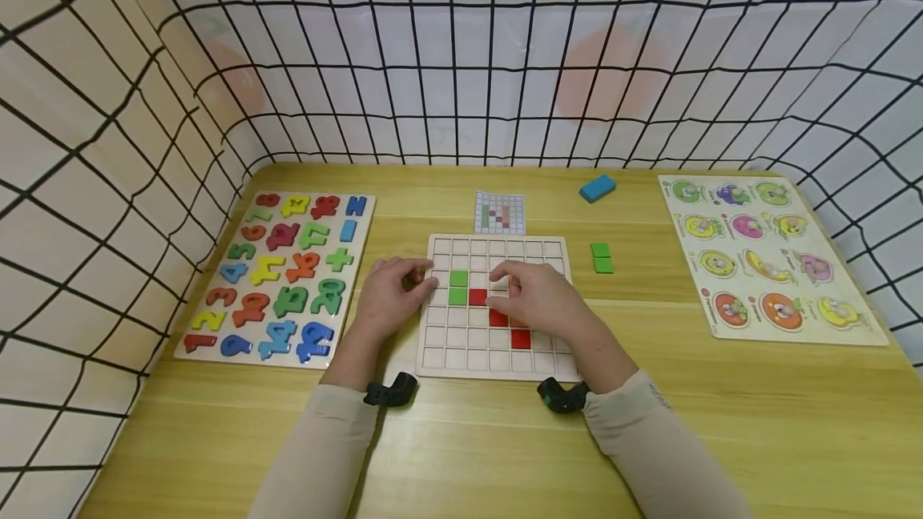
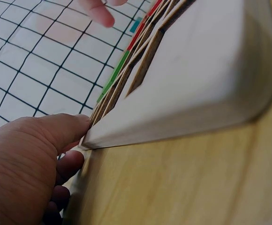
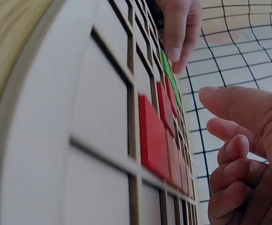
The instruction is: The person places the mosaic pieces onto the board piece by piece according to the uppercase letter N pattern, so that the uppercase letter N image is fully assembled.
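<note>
A wooden grid board (image 1: pixel 443 359) lies flat on the table. Two green tiles (image 1: pixel 457 287) sit in one of its columns, and red tiles (image 1: pixel 521 339) step down diagonally to the right. More red tiles (image 3: pixel 175 161) show in a row in the right wrist view, covered by the right hand in the head view. My left hand (image 1: pixel 389 295) touches the board's left edge with thumb and index fingertips. Over the board's right half hovers my right hand (image 1: pixel 541 299), thumb and index finger apart and nothing between them, the other fingers loosely curled.
Behind the board lies a pattern card (image 1: pixel 500 213) with coloured squares. Two green tiles (image 1: pixel 602 258) and a blue block (image 1: pixel 598 188) lie to the right. A number puzzle (image 1: pixel 346 279) is at the left, a fruit board (image 1: pixel 735 255) at the right. Black wire mesh (image 1: pixel 454 70) encloses the table.
</note>
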The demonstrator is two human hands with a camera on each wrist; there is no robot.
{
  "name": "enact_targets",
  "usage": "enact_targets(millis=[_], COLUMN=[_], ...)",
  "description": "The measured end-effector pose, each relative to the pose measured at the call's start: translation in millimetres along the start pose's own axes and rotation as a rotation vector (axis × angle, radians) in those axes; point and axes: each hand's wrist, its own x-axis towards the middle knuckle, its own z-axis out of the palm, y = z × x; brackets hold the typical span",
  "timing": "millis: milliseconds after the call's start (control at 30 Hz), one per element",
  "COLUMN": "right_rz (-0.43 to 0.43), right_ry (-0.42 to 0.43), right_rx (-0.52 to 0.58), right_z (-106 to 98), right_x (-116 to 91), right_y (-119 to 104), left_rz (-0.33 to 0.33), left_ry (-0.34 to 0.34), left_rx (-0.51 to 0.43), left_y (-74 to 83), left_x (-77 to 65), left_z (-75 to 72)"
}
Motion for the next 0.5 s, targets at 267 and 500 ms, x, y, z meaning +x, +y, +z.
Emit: enact_targets(millis=[267, 500], right_rz=[0.033, 0.129], right_ry=[0.022, 0.035], right_rx=[0.028, 0.067], right_z=[-11.7, -23.4], right_x=[-3.5, -3.0], right_y=[15.4, 38.9], left_rz=[0.004, -0.005], left_ry=[0.006, 0.003], left_rx=[-0.001, -0.003], left_y=[-1.0, -0.6], left_x=[0.2, -0.5], left_z=[0.4, 0.9])
